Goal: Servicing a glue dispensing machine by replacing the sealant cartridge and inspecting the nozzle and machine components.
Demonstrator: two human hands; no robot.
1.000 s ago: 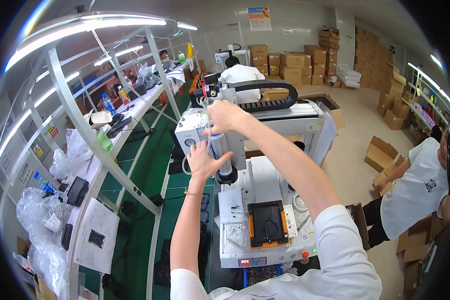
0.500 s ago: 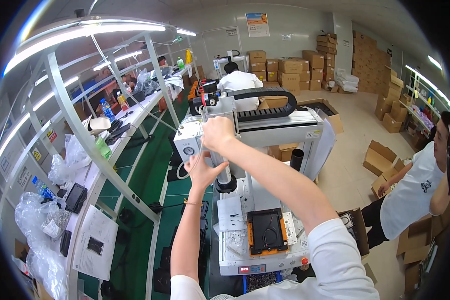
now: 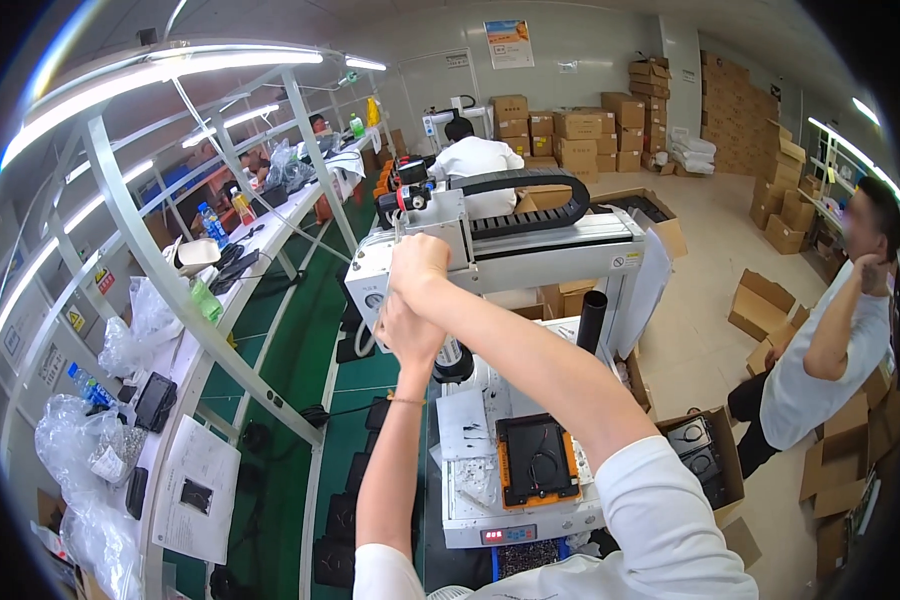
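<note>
Both hands are raised at the head of a white gantry machine point(image 3: 530, 260), close together. My right hand point(image 3: 418, 264) is closed at the upright part of the head; its fingers hide what it holds. Just below, my left hand point(image 3: 410, 328) is closed too, and its grip is likewise hidden. A pale thin hose point(image 3: 363, 322) loops out beside the left hand, next to a partly covered round gauge point(image 3: 373, 300). Lower down, a black rectangular part point(image 3: 535, 455) with a thin cable lies in an orange fixture point(image 3: 508, 490) on the machine bed.
A white sheet point(image 3: 464, 425) with small dark pieces lies beside the fixture. A black cable chain point(image 3: 525, 200) tops the gantry. A long workbench point(image 3: 185, 345) with plastic bags runs along the left. A co-worker point(image 3: 820, 350) stands at right by open cartons point(image 3: 760, 305).
My left hand has moved up against the right hand and closed. My right hand has shifted slightly left and down. The co-worker at right has raised an arm toward the head.
</note>
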